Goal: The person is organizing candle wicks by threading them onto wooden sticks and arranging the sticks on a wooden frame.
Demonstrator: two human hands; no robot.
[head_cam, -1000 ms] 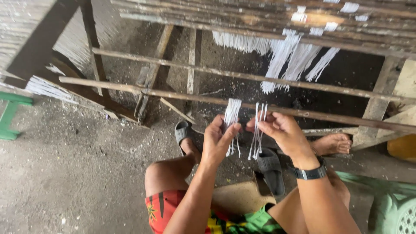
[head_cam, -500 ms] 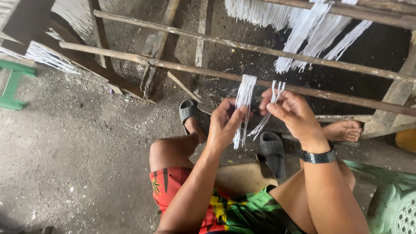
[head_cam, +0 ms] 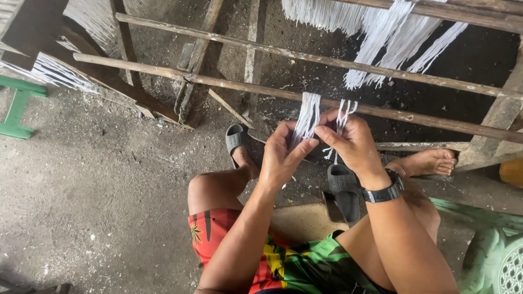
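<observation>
My left hand (head_cam: 282,158) pinches a flat bundle of white threads (head_cam: 308,115) that hangs from a wooden loom bar (head_cam: 239,86). Right beside it, my right hand (head_cam: 351,142), with a black wristwatch (head_cam: 385,190) on the wrist, grips a thinner bunch of white threads (head_cam: 342,111). The two hands touch at the fingertips just below the bar. More white threads (head_cam: 392,41) drape over a higher bar at the upper right. I sit with bare knees and bright patterned shorts (head_cam: 272,256).
Grey slippers (head_cam: 344,188) lie on the dirty concrete floor, one by each foot. A green stool (head_cam: 19,106) stands at the left. A green plastic chair (head_cam: 493,256) is at the lower right. Wooden frame posts cross the top.
The view has tilted down and closer. My hands came together, so the fingertips now meet around the two thread bundles.
</observation>
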